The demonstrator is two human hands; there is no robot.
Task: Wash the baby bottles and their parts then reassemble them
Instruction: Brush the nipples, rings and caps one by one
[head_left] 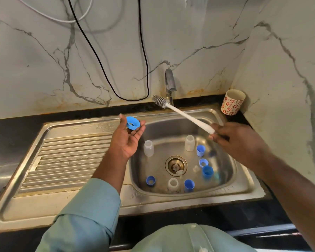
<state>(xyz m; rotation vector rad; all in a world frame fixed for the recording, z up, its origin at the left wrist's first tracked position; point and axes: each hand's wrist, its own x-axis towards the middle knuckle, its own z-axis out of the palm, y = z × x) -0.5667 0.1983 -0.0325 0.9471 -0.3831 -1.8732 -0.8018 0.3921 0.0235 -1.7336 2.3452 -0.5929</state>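
Marble wall behind the sink [244, 193]; I judge scrubbing underway; left hand [129, 137] pinches a blue ring [132, 123], right hand [233, 138] grips the brush [182, 113] at one o'clock; next, bristles into ring.

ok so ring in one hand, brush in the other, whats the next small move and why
Probably bring the brush head back from the faucet to the blue collar ring and scrub it. The left hand holds the ring up on its fingertips, opening exposed, and the right hand grips the bottle brush handle. No water shows running, so turning on the faucet may come first.
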